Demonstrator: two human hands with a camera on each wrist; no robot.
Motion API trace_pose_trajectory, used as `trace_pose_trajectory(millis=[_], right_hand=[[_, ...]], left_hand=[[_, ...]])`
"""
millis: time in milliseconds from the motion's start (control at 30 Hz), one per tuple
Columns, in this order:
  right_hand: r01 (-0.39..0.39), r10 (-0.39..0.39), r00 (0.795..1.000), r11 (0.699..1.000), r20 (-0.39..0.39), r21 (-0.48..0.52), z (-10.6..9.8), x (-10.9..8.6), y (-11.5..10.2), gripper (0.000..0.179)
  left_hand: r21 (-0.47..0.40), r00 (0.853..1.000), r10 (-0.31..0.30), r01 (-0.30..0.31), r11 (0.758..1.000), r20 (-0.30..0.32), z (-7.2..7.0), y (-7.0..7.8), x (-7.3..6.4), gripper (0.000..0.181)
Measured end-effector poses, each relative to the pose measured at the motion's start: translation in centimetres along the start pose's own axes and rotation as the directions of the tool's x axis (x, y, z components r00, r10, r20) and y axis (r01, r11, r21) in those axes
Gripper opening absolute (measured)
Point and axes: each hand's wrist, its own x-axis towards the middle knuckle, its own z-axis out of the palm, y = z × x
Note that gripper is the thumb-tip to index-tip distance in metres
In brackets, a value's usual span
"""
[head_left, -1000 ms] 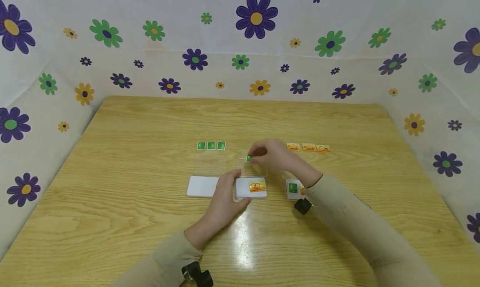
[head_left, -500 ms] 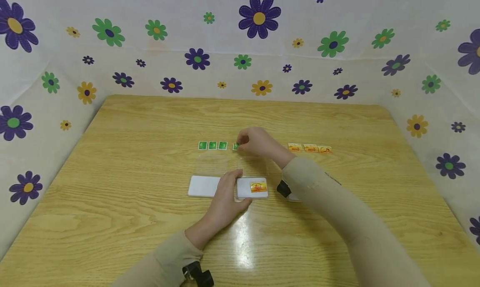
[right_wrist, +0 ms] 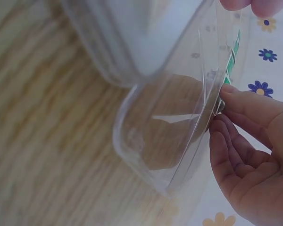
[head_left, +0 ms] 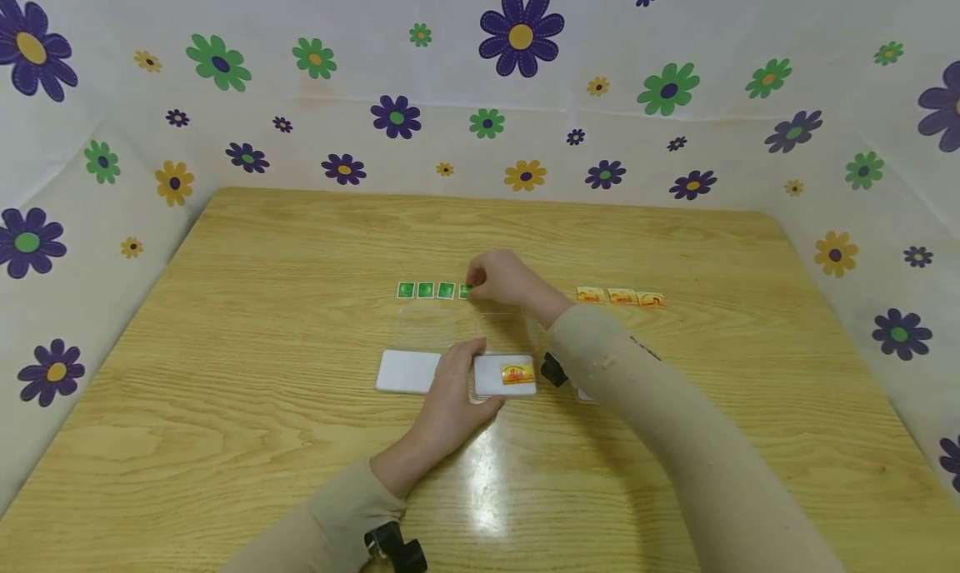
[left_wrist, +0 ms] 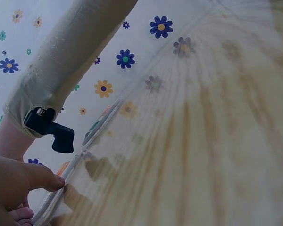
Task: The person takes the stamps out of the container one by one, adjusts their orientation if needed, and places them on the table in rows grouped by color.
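My left hand [head_left: 446,402] holds a small clear plastic case with a white insert [head_left: 487,377], thumb at the near edge and fingertips at the far edge. A yellow-and-red sticker-like piece [head_left: 517,375] lies on the insert's right half. Behind it the case's clear lid [right_wrist: 155,141] lies folded open. Beyond that lid my right hand [head_left: 504,280] pinches a green square piece [head_left: 464,291] at the right end of a row of green squares [head_left: 425,290]. The fingers partly cover this square. In the left wrist view, my left thumb [left_wrist: 47,180] presses the case's edge.
Another white-filled case [head_left: 405,371] with its clear lid [head_left: 423,330] open lies left of the held one. A third case [head_left: 585,396] is mostly hidden under the right sleeve. Three yellow-and-red pieces [head_left: 621,296] line up at the right. Flowered cloth [head_left: 442,73] surrounds the wooden table [head_left: 225,390].
My right hand has carried the green square from above the clear lid away and to the left, down to the row's right end. My left hand keeps its hold on the case.
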Motion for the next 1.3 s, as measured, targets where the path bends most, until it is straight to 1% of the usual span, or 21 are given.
trace_pose_trajectory(millis=[267,567,833,967,1067,1200,1300], right_hand=[[0.009,-0.009,1.000,0.999,-0.008,-0.041,0.2,0.1,-0.1,0.015],[0.016,-0.016,1.000,0.999,-0.011,-0.042,0.1,-0.2,-0.2,0.016],[-0.010,0.010,1.000,0.999,0.001,0.032,-0.4,-0.8,0.0,0.021],[0.004,-0.003,1.000,0.998,-0.013,0.061,-0.9,-1.6,0.4,0.022],[0.022,-0.021,1.000,0.998,-0.021,0.056,-1.2,-2.6,0.8,0.023],[0.012,-0.011,1.000,0.998,-0.011,0.057,-1.4,-4.2,1.1,0.024],[-0.004,0.004,1.000,0.998,0.005,0.067,-1.4,-5.5,1.2,0.022]], left_hand=[[0.003,1.000,-0.006,0.006,1.000,0.004,0.1,-0.2,-0.1,0.070],[0.006,1.000,-0.013,0.013,1.000,0.011,0.1,-0.1,0.0,0.071],[0.009,1.000,-0.010,0.010,1.000,0.006,0.1,-0.1,0.0,0.070],[0.009,1.000,-0.009,0.009,1.000,0.007,0.1,-0.2,-0.1,0.070],[0.011,1.000,-0.013,0.013,1.000,0.010,0.1,-0.1,-0.1,0.071],[0.021,1.000,-0.011,0.011,1.000,0.010,0.1,-0.1,-0.1,0.072],[0.028,1.000,-0.006,0.006,1.000,0.007,0.1,-0.1,-0.1,0.072]])
